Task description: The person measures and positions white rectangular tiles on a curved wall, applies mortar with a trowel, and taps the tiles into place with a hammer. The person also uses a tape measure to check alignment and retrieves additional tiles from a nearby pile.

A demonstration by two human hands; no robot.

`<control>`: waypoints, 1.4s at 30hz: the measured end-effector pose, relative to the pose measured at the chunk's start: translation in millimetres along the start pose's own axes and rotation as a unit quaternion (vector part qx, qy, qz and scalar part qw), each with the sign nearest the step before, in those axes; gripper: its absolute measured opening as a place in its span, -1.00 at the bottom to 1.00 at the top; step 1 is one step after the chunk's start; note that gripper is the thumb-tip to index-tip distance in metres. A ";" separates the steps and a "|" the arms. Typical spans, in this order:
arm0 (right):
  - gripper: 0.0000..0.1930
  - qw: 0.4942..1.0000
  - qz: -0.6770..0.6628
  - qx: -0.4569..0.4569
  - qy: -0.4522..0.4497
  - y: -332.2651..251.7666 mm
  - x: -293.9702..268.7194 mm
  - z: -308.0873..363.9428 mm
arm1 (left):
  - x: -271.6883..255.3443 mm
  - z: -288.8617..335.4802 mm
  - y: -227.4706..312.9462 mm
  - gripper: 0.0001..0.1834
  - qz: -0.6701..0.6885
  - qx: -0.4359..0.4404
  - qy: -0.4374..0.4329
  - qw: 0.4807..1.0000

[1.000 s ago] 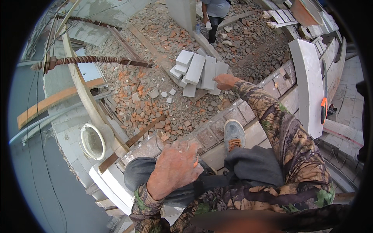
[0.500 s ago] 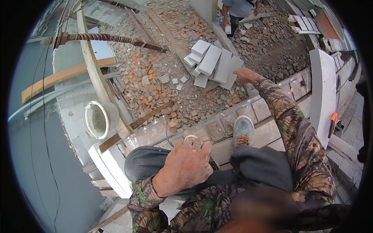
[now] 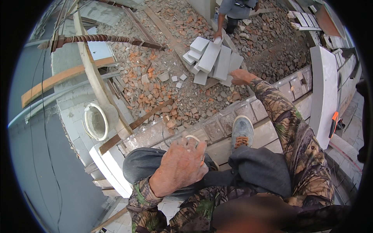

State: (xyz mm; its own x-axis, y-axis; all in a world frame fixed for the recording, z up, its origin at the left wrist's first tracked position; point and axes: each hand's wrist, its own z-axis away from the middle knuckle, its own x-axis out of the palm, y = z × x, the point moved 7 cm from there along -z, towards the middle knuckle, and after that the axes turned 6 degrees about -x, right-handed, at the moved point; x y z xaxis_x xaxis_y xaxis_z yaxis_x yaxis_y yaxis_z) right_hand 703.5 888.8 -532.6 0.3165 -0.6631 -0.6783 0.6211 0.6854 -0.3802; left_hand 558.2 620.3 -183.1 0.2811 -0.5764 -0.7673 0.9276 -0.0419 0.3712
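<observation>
My left hand (image 3: pixel 179 167) is curled closed above my left knee. A bit of orange shows by its fingers, but what the hand holds is hidden. My right hand (image 3: pixel 241 77) reaches out ahead with fingers extended, overlapping the right edge of a pile of pale grey blocks (image 3: pixel 222 64); whether it touches them I cannot tell. Beyond the pile, another person (image 3: pixel 236 9) in a grey shirt reaches down, and that person's hand (image 3: pixel 218 34) is at the far end of a block (image 3: pixel 209 56).
Broken brick rubble (image 3: pixel 151 93) surrounds the pile. My shoe (image 3: pixel 243 134) is on a ledge of old bricks (image 3: pixel 217 130). A whitish bucket (image 3: pixel 97 122) stands left, near a wooden beam (image 3: pixel 91 70). At right are a long white block (image 3: pixel 323 93) and an orange-and-black handled tool (image 3: pixel 333 124).
The other person has leaned closer and brought a hand down onto a block. My right hand has shifted slightly left over the pile. My left hand has moved a little left.
</observation>
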 end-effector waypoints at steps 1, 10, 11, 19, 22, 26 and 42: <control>-0.50 1.000 0.004 0.004 -0.011 -0.9 0.0 0.9 | 0.8 -0.9 -0.3 -0.55 -0.003 -0.001 -0.005 1.000; -0.47 1.000 0.009 0.025 -0.005 24.0 3.8 -1.1 | 1.7 0.5 0.1 -0.52 -0.036 -0.015 -0.019 0.999; -0.46 0.999 0.010 0.046 -0.012 31.7 3.0 0.8 | 2.2 1.2 -0.5 -0.51 -0.047 -0.021 -0.021 0.998; -0.46 0.994 -0.024 0.105 -0.002 57.4 -24.9 37.9 | 5.7 -0.4 -4.1 -0.50 -0.023 -0.024 -0.025 0.999; -0.46 0.994 -0.002 0.110 -0.014 59.1 -17.2 40.6 | 4.2 -2.0 -4.5 -0.50 -0.008 -0.022 -0.008 1.000; -0.47 0.996 0.000 0.087 -0.013 63.2 2.6 29.1 | 2.1 -2.8 -2.9 -0.51 -0.023 -0.014 0.017 0.999; -0.45 0.995 -0.035 -0.062 0.063 -0.9 -37.7 -8.0 | 6.2 -9.0 -11.5 -0.48 0.037 -0.022 0.007 0.999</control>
State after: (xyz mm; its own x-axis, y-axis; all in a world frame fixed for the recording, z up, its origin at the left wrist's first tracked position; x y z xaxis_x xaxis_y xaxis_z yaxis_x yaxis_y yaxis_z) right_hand 685.3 915.7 -511.7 0.1775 -0.6735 -0.7176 0.5423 0.6754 -0.4998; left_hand 551.5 624.6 -196.8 0.3528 -0.5654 -0.7455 0.9139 0.0372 0.4043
